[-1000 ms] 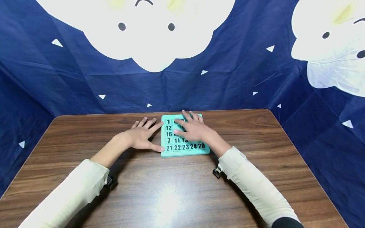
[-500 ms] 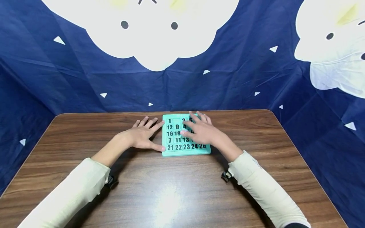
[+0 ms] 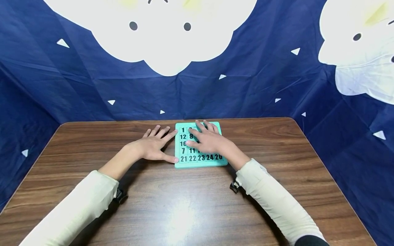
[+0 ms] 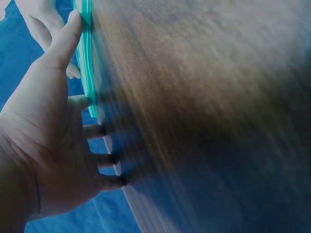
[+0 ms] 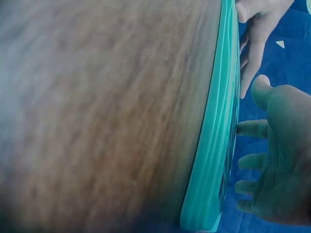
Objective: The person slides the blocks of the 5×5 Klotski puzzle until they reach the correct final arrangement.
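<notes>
A teal sliding number puzzle lies flat near the table's far edge, its black-numbered tiles in rows inside a raised frame. My left hand is spread beside it, with thumb and index fingertip against its left edge; the other fingertips rest on the wood. Over the tiles is my right hand, fingers extended, with the index fingertip at the second place of the top row. It hides most tiles at the middle and upper right. In the right wrist view, the puzzle's side stands beside the right hand's fingers.
A brown wood-grain table carries the puzzle, with a bright glare patch near its front. Behind it and along both sides hangs a blue cloth printed with white clouds and triangles. Dark wrist devices show below both cuffs.
My right hand went right, then came back left over the puzzle. The 8 tile moved down from the top row; a tile now shows in the gap it left. My left hand stays put.
</notes>
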`<state>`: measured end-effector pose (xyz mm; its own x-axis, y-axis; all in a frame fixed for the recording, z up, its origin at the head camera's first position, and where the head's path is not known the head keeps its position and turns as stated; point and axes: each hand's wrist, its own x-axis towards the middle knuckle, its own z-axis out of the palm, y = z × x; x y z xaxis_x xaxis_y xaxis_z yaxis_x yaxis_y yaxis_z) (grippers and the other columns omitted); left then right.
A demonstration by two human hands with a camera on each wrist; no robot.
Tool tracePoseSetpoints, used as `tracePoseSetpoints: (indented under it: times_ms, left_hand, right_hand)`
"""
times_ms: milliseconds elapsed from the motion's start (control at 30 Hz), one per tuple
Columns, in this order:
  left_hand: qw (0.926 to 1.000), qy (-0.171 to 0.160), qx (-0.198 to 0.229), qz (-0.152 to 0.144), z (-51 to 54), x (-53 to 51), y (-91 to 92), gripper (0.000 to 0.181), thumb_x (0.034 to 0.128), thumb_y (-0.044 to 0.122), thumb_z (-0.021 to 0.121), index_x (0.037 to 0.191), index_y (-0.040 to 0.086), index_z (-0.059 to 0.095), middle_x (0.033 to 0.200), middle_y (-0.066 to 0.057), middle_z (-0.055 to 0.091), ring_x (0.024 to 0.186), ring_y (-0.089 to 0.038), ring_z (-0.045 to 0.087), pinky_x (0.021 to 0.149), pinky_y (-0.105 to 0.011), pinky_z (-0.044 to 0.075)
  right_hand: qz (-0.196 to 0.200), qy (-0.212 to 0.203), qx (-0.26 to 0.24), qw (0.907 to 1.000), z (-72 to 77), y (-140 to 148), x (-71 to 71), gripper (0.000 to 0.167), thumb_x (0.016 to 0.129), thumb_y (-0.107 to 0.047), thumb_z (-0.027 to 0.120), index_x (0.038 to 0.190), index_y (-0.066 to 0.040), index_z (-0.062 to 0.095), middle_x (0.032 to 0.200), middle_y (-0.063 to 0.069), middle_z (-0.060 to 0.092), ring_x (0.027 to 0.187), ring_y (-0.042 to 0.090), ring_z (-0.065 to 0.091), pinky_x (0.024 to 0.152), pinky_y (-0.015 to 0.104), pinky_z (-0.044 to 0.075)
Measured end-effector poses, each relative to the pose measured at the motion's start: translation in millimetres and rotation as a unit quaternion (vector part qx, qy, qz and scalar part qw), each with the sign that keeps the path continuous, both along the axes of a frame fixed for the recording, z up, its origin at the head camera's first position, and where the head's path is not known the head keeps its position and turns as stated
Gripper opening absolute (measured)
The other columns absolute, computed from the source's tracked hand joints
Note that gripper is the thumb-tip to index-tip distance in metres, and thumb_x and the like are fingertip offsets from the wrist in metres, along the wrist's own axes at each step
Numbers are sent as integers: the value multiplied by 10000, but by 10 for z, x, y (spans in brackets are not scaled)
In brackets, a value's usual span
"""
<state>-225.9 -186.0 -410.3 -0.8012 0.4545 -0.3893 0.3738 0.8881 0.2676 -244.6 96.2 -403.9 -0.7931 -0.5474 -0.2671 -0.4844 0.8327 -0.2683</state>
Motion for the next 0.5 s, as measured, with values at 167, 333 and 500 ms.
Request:
tracePoseSetpoints:
  times_ms: [167, 333, 500]
  left_hand:
    - [10000, -8, 41, -1, -23, 8, -12, 1296, 902, 940, 648, 1843, 318, 7, 1926, -153, -23, 1757, -532, -108, 1390, -771, -40]
    - [9999, -23, 121, 46, -30, 11, -19, 1306, 893, 939, 660, 1841, 328, 1, 1926, -144, -29, 1760, -516, -125, 1393, -759, -57]
    - [9999, 9, 144, 35, -19, 9, -22, 1301, 898, 926, 671, 1842, 326, 6, 1926, -147, -25, 1759, -517, -126, 1392, -760, -57]
  right_hand:
    - [-83, 88, -188, 9998, 25, 133, -16, 717, 1173, -687, 387, 1789, -322, 369, 1929, 128, 31, 1785, 459, -11, 1419, 717, 26]
    - [-432, 244, -166, 9986, 49, 404, -21, 704, 1174, -649, 445, 1763, -262, 438, 1924, 152, 51, 1777, 488, -4, 1405, 739, 27]
    - [-437, 110, -96, 9989, 50, 466, -23, 728, 1171, -658, 447, 1767, -241, 428, 1924, 158, 53, 1776, 492, -7, 1406, 737, 27]
